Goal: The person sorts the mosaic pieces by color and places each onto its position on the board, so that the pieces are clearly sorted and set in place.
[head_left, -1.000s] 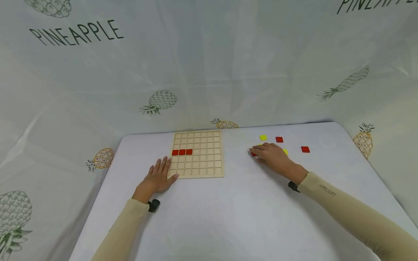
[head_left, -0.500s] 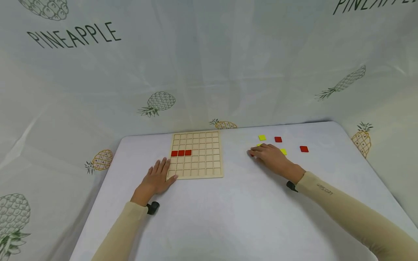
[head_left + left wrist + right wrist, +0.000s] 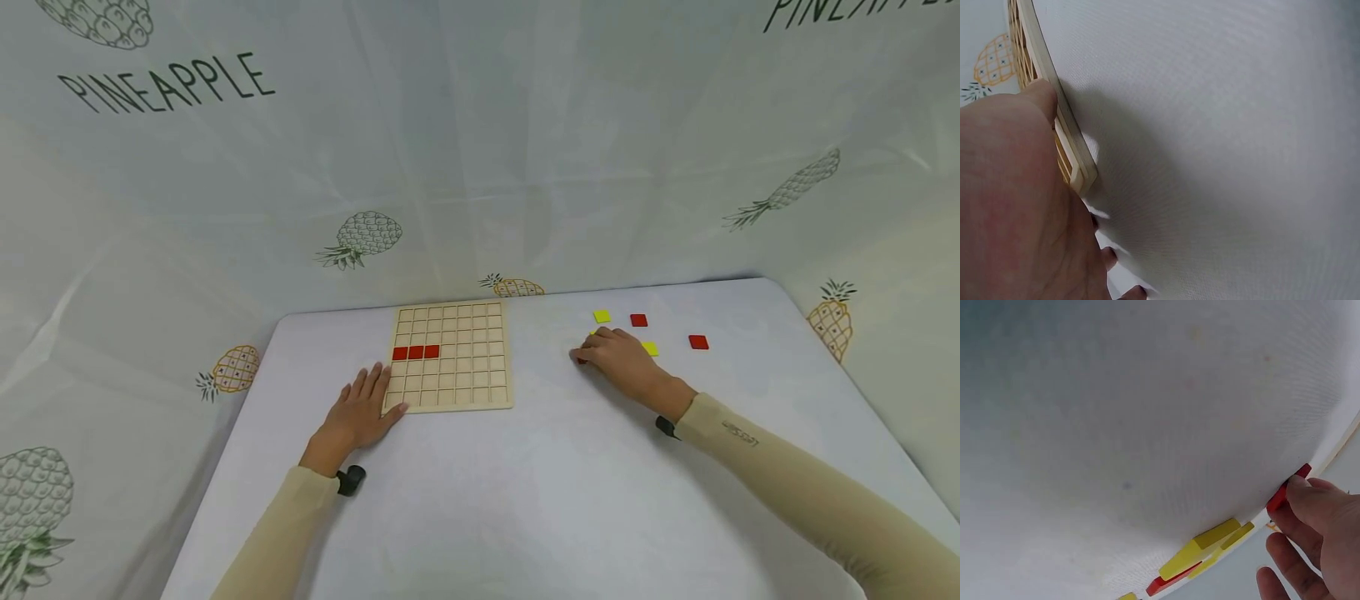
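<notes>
A square wooden grid board [image 3: 480, 377] lies left of the middle of the white table, with a row of three red tiles [image 3: 416, 352] set in its cells from the left edge. My left hand [image 3: 356, 417] lies flat at the board's near left corner. Its fingers are spread along the side, and the thumb [image 3: 1041, 100] touches the near edge. Off to the right, my right hand [image 3: 626, 365] pinches a red square tile [image 3: 1280, 496] between thumb and forefinger, low at the table top. The other fingers of that hand stay loosely bent, holding nothing.
Around the right hand lie loose tiles: a yellow tile [image 3: 602, 317] and a red tile [image 3: 638, 320] beyond it, another yellow tile [image 3: 650, 348] beside it, and a red tile [image 3: 699, 342] farther right. A pineapple-print cloth [image 3: 480, 167] hangs behind the table.
The right thumb and forefinger have closed round the red tile, which now shows less in the head view. The left hand stays in place on the board, and the head view has shifted slightly.
</notes>
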### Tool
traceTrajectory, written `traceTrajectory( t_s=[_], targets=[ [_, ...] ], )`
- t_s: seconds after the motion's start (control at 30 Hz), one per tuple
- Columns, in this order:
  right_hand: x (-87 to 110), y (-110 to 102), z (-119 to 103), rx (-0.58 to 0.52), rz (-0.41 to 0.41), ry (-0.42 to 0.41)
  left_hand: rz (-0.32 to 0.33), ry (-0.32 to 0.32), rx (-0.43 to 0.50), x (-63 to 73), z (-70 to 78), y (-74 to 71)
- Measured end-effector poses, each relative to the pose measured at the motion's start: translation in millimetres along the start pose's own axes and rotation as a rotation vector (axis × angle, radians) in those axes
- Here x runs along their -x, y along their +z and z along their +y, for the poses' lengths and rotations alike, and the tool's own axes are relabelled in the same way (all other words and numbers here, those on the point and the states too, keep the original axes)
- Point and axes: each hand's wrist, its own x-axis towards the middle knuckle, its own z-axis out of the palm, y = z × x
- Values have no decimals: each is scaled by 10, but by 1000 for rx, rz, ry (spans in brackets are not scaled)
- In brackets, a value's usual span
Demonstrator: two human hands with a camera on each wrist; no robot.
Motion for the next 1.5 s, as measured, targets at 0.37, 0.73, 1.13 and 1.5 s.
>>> traceTrajectory(
  t_s=[0.37, 0.73, 1.13, 1.5],
  targets=[
    [19, 23, 1, 51, 6, -27, 17, 9, 18, -8, -57, 53],
    [-31, -62, -40, 27, 61, -84, 8, -5, 13, -16, -21, 23],
    [-143, -188, -167, 28, 57, -102, 13, 0, 25, 11, -15, 7],
    [-247, -226, -236, -3, 74, -96, 45, 6, 19, -57, -129, 138]
  ],
)
